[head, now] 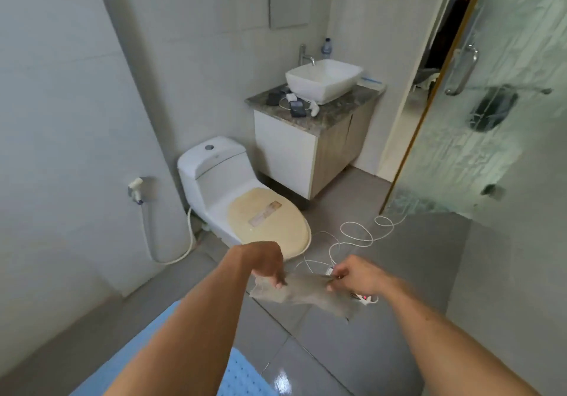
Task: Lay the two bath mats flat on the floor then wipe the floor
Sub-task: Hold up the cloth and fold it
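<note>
A thin grey cloth (302,292) is stretched between my two hands above the grey tiled floor (352,349). My left hand (268,265) pinches its left end and my right hand (356,274) pinches its right end. A light blue bath mat (242,374) with a dotted texture lies on the floor at the bottom, mostly hidden behind my left forearm. No second mat shows in this view.
A white toilet (214,187) with a beige lid stands ahead, a bidet hose (147,236) on the left wall. White cables (356,236) and a power strip (366,299) lie on the floor. A vanity with a sink (322,79) is behind; a glass shower door (491,104) stands right.
</note>
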`<state>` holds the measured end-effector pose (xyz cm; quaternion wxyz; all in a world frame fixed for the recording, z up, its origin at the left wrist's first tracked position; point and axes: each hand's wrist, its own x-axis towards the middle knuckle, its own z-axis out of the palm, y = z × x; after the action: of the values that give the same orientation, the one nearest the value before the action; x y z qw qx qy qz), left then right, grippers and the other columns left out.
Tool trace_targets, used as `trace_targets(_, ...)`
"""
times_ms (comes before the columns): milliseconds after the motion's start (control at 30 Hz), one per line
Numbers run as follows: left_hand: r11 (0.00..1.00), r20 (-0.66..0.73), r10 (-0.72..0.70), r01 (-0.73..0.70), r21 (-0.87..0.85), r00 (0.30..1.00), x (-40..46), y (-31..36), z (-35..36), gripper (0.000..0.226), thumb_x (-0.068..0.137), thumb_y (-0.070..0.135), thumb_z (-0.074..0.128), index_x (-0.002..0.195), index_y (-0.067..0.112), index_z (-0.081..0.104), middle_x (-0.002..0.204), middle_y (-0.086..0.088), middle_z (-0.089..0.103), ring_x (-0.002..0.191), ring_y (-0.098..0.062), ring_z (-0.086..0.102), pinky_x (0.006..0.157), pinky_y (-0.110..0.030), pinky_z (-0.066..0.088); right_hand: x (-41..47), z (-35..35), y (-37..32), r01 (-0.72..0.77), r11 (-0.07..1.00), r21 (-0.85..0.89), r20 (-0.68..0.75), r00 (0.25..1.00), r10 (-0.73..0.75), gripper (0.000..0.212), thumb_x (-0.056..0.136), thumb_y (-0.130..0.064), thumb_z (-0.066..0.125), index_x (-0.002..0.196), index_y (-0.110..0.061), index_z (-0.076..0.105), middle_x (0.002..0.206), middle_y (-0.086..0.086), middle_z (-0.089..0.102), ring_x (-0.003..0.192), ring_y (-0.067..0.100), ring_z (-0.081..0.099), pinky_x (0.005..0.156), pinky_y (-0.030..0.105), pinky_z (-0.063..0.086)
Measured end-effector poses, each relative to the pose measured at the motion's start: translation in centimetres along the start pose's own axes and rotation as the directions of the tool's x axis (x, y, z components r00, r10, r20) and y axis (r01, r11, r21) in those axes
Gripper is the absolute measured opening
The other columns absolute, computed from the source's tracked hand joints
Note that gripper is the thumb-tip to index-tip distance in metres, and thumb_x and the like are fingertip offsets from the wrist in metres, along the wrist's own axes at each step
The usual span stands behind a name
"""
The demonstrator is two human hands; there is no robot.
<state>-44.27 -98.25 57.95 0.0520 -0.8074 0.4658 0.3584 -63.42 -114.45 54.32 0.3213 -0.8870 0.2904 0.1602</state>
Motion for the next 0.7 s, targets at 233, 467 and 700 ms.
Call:
trace_targets(233, 0.848, -0.172, -0.393, 0.284, -0.448, 0.903, -4.4, -5.0, 2.5, 0.029, 0.082, 0.031, 0.068, 0.106, 0.014, 0.071, 0.106, -0.005, 0.07, 0.091, -0.023, 0.061, 0.079, -0.033, 0.048, 7.6, -2.6, -6.3, 0.285, 0.957, -0.051, 0.28, 0.924, -0.261, 0.028, 0.075, -0.043, 0.079, 0.068, -0.018, 0.069, 0.061, -0.007, 0.059, 0.057, 0.006, 0.05, 0.059, 0.024, 0.04)
trace_targets(467, 0.558, -0.264, -0.76, 0.388, -0.733, 0.594, -15.8, -7.2, 6.9, 0.002, 0.083, 0.022, 0.068, 0.083, 0.021, 0.07, 0.083, -0.002, 0.069, 0.071, -0.018, 0.057, 0.052, -0.02, 0.037, 9.2, -0.6, -20.0, 0.681, 0.73, -0.056, 0.462, 0.666, -0.586, 0.021, 0.077, -0.036, 0.082, 0.061, -0.028, 0.071, 0.054, -0.009, 0.059, 0.051, 0.003, 0.05, 0.056, 0.021, 0.038)
trace_targets(700, 0.243, -0.162, -0.962, 0.414, -0.877, 0.221, -30.9, -7.3, 14.1, 0.02, 0.075, 0.034, 0.076, 0.082, 0.017, 0.069, 0.065, 0.003, 0.054, 0.065, -0.019, 0.052, 0.048, -0.022, 0.036, 1.7, 7.8, -34.5, 0.916, 0.4, 0.021, 0.61, 0.305, -0.731, 0.021, 0.081, -0.027, 0.08, 0.064, -0.026, 0.07, 0.054, -0.016, 0.063, 0.049, -0.005, 0.05, 0.056, 0.016, 0.038)
